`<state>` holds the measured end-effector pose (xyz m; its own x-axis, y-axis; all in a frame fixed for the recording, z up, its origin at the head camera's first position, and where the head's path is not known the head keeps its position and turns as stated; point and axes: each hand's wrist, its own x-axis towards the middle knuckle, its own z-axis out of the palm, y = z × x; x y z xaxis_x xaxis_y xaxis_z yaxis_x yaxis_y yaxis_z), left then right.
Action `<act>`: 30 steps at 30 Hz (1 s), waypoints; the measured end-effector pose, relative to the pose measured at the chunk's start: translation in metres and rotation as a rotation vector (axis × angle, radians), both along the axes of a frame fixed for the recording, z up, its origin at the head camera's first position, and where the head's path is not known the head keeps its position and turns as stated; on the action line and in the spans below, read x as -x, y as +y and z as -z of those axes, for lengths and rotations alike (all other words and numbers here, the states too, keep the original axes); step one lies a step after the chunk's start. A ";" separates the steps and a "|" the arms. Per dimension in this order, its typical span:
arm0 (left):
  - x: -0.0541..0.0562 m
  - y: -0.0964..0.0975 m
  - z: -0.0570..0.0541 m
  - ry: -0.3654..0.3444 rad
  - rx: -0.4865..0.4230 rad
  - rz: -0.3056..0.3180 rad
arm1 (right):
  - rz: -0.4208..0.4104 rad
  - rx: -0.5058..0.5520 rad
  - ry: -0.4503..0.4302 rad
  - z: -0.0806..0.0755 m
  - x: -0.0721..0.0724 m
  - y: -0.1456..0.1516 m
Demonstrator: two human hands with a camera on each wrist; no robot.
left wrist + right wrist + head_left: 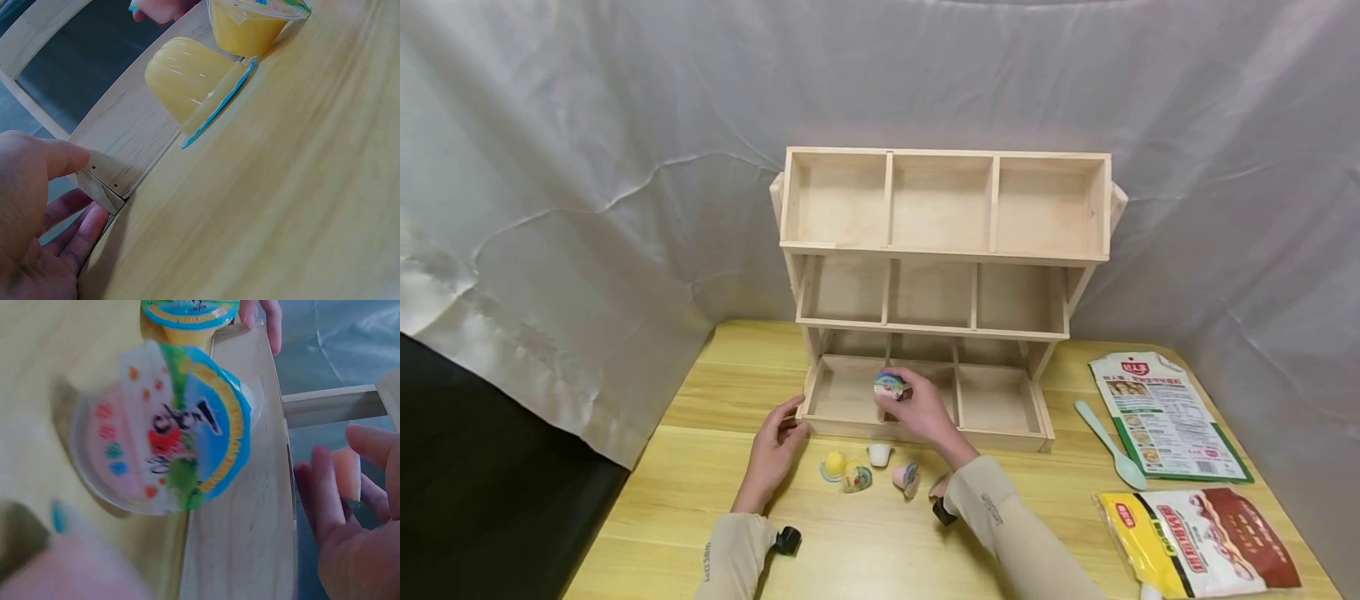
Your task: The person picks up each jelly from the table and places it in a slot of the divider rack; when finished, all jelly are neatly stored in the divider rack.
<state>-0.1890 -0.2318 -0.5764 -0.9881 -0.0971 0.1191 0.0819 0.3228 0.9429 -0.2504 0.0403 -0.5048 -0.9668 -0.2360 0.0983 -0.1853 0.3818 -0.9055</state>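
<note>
My right hand (pixel 917 408) pinches a small pink jelly cup (pixel 347 472) with a printed blue lid over the lowest tier of a wooden three-tier rack (pixel 925 430). At that tier's front left corner, my left hand (pixel 775 446) holds the wood, thumb on one side and fingers on the other, as the left wrist view shows. On the table before the rack lie a yellow jelly cup (pixel 835 463) on its lid, another yellow cup (pixel 856 478) tipped over, a white cup (pixel 879 454) and a pink cup (pixel 906 479) with a strawberry-print lid.
Right of the rack lie a pale green spoon (pixel 1112 446), a white-and-green printed packet (pixel 1172 417) and a yellow, white and brown packet (pixel 1206 542). Grey cloth (pixel 625 167) hangs behind and beside the wooden table (pixel 850 558).
</note>
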 end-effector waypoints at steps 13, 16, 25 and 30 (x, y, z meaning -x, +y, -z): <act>-0.001 0.001 0.001 0.011 0.015 0.000 | 0.009 -0.187 0.114 -0.003 0.024 -0.022; 0.000 0.001 0.001 0.015 0.012 -0.001 | 0.020 -0.216 0.118 -0.002 0.028 -0.027; -0.002 0.003 0.000 0.014 0.007 -0.016 | 0.028 -0.274 0.099 0.000 0.030 -0.035; -0.003 0.003 -0.002 0.020 0.008 -0.018 | 0.040 -0.311 0.114 0.004 0.033 -0.037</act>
<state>-0.1861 -0.2290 -0.5745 -0.9836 -0.1135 0.1400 0.0953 0.3319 0.9385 -0.2838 0.0029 -0.5090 -0.9628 -0.2338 0.1354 -0.2579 0.6459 -0.7186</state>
